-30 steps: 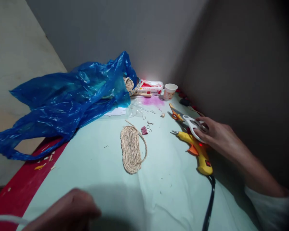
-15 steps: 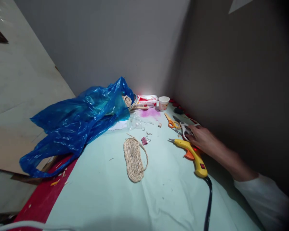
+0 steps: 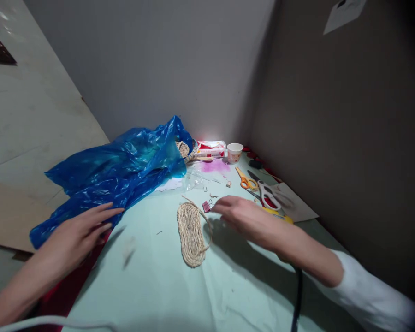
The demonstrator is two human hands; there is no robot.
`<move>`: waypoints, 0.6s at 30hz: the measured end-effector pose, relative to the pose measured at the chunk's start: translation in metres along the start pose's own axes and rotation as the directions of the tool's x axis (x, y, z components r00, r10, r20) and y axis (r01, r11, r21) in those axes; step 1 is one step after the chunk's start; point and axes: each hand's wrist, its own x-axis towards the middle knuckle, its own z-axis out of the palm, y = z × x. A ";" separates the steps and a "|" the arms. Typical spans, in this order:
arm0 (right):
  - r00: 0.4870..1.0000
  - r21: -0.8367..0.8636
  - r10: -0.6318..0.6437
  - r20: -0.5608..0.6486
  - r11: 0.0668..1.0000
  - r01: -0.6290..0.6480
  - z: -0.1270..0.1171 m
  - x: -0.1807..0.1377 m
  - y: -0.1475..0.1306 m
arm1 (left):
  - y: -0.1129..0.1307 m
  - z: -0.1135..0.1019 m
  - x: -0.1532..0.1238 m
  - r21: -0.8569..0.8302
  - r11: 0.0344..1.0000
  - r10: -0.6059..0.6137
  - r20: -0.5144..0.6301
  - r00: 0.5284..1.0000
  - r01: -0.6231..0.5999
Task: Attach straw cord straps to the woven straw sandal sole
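My left hand is at the left, over the table's red edge and in front of the blue plastic bag. Its fingers are stretched out and apart, holding nothing. A small pale thing, smeared by motion, is to the right of it. My right hand reaches across the middle with loosely bent fingers, and its fingertips come close to a pink binder clip. Whether they touch the clip is unclear. Left of that hand lies a flat oval coil of braided cord with a loose end.
Yellow-orange scissors and white-handled scissors lie at the right, by a pale sheet. My right forearm mostly covers the yellow glue gun; its black cable runs forward. A paper cup and red-white packet stand behind.
My right hand has left the white-handled scissors and moved left to the binder clip. My left hand has come into view. A pale sheet now shows beside the scissors.
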 end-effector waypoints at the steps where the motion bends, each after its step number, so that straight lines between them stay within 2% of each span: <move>1: 0.996 0.025 -0.087 0.019 0.996 0.086 0.005 0.005 -0.009 | 0.013 0.010 0.012 0.160 0.983 0.078 0.084 0.993 -0.091; 2: 0.987 0.047 -0.159 0.034 0.986 0.158 0.010 0.009 -0.016 | 0.023 0.023 0.023 0.274 0.951 0.108 0.147 0.983 -0.146; 4: 0.966 0.079 -0.252 0.048 0.965 0.248 0.022 0.014 -0.022 | 0.033 0.054 0.038 0.309 0.939 0.087 0.219 0.972 -0.154; 7: 0.952 0.109 -0.303 0.054 0.949 0.296 0.035 0.020 -0.019 | 0.031 0.094 0.050 0.320 0.936 0.048 0.297 0.954 -0.146; 9: 0.952 0.117 -0.302 0.058 0.949 0.294 0.036 0.021 -0.015 | 0.026 0.110 0.053 0.299 0.946 0.023 0.325 0.945 -0.126; 13: 0.970 0.216 -0.244 0.004 0.947 0.237 0.025 0.023 -0.011 | 0.024 0.123 0.055 0.233 0.969 -0.011 0.363 0.932 -0.079; 15: 0.985 0.331 -0.149 -0.089 0.928 0.171 0.017 0.026 -0.011 | 0.025 0.128 0.053 0.219 0.975 -0.035 0.348 0.937 -0.045; 18: 0.980 0.476 0.019 -0.198 0.876 0.079 0.008 0.034 -0.011 | 0.027 0.135 0.050 0.214 0.977 -0.063 0.313 0.948 -0.006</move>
